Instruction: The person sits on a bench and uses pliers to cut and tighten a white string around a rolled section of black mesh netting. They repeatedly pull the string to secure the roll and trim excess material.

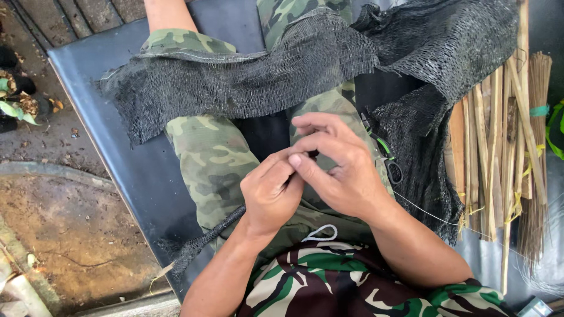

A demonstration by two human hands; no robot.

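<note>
Hands (pixel 271 194) (pixel 338 167) pinch rolled black netting (pixel 205 238) together.

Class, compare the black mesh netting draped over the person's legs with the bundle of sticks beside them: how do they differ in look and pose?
The black mesh netting is dark, soft and crumpled across the lap; the bundle of sticks is pale tan, rigid and straight. The netting spreads sideways; the sticks lie lengthwise, tied with bands. Both rest on the dark bench.

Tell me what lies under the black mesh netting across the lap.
Under the black mesh netting are camouflage trousers and the dark bench. Scissors poke out beside its right fold. Anything else beneath it is covered.
</note>
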